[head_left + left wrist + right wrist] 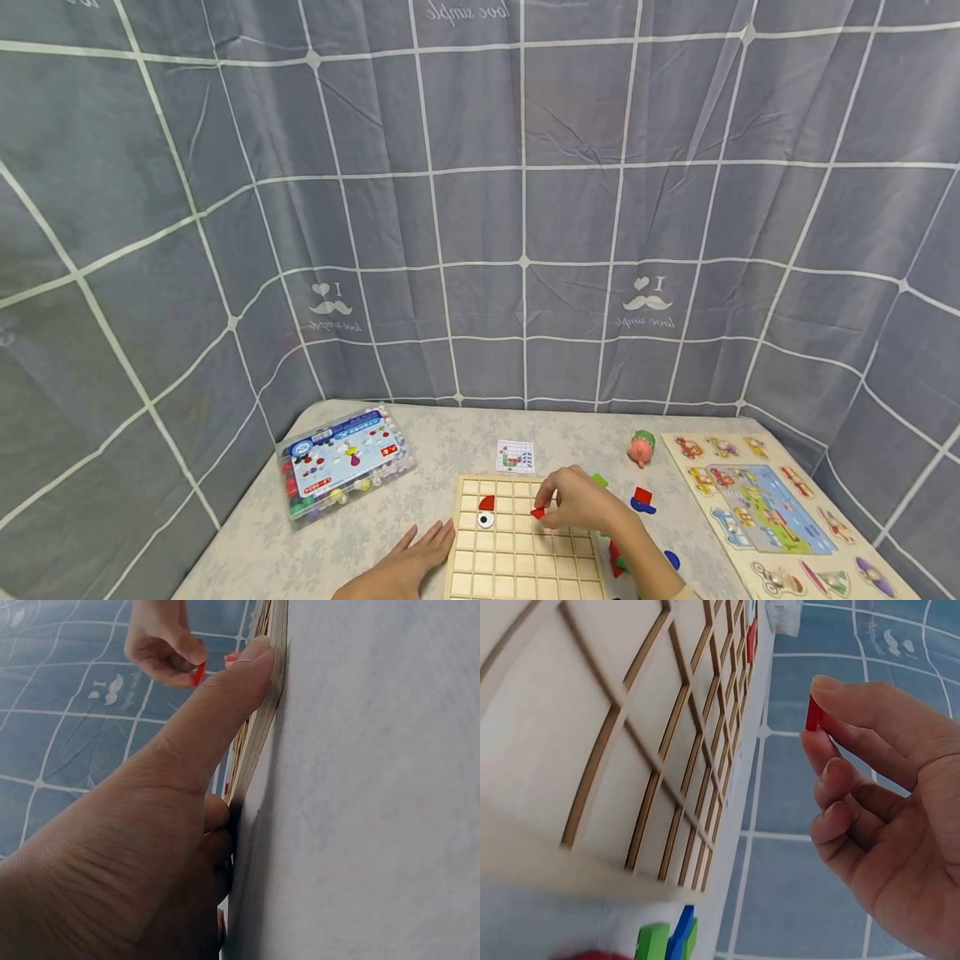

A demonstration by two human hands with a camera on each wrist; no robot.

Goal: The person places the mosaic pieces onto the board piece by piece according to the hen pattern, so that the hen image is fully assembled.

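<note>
A wooden grid board (504,562) lies on the table. On it sit a red quarter-round piece (487,503) and, just below that, a white round piece with a black dot (486,520). My right hand (573,498) is above the board's right part, pinching a small red block (813,715) between thumb and fingertips, apart from the grid. My left hand (416,560) rests at the board's left side, and its thumb (225,694) touches the wooden edge. Behind the board lies a small pattern card (515,457).
Loose coloured pieces, including a blue one (672,559) and a green one (652,942), lie right of the board. Farther right are a pink and green toy (641,448) and a wooden picture puzzle (780,517). A clear box of beads (345,462) stands at left.
</note>
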